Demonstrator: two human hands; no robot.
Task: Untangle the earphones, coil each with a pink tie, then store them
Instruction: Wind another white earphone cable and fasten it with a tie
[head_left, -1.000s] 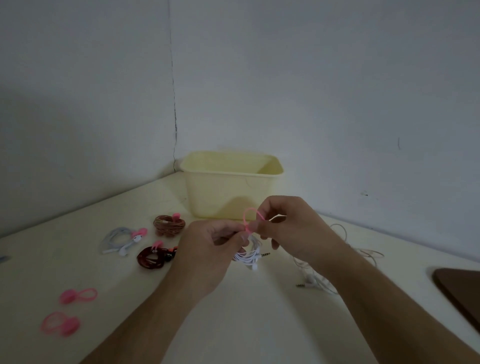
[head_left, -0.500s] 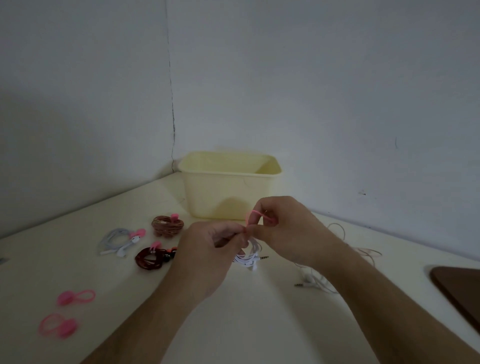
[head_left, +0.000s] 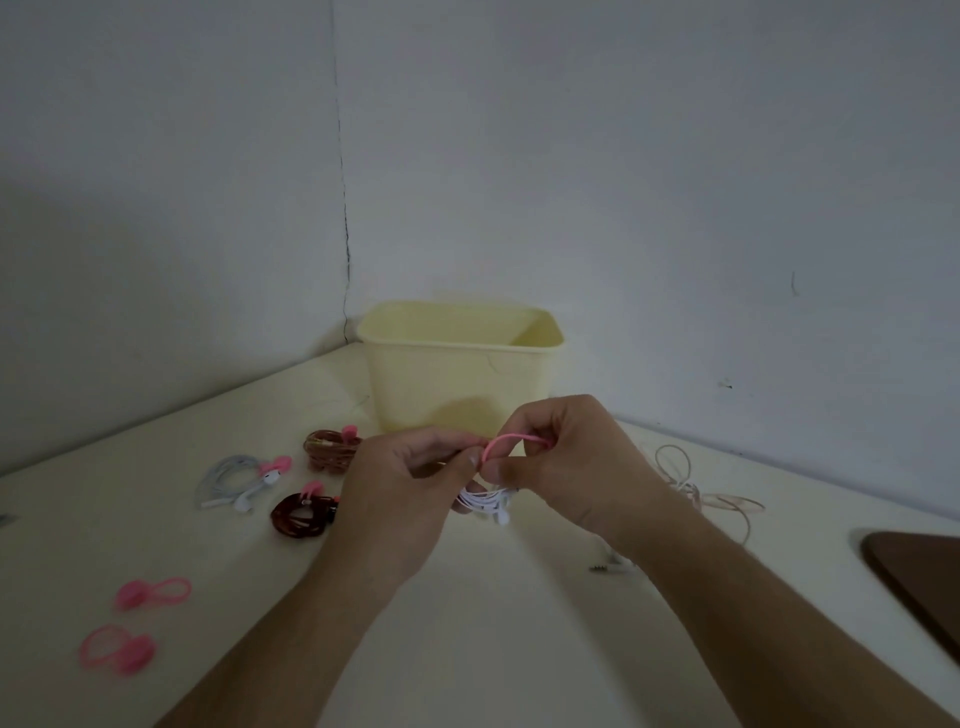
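Both hands meet above the table in front of the yellow tub (head_left: 457, 384). My left hand (head_left: 400, 488) pinches one end of a pink tie (head_left: 511, 441), and my right hand (head_left: 566, 467) pinches its other end, so the tie arches between them. A coiled white earphone (head_left: 485, 501) hangs just under my fingers, partly hidden. Three coiled and tied earphones lie to the left: a brown one (head_left: 330, 447), a grey-white one (head_left: 236, 478) and a dark red one (head_left: 301, 514). A loose pale earphone cable (head_left: 696, 491) lies tangled behind my right wrist.
Two spare pink ties (head_left: 150, 592) (head_left: 117, 649) lie at the near left of the cream table (head_left: 498, 623). A dark brown board (head_left: 919, 577) sits at the right edge. Grey walls meet in a corner behind the tub.
The pink tie has been pulled from an upright loop into a lower, wider arch between my hands. Both hands stay in the same spot.
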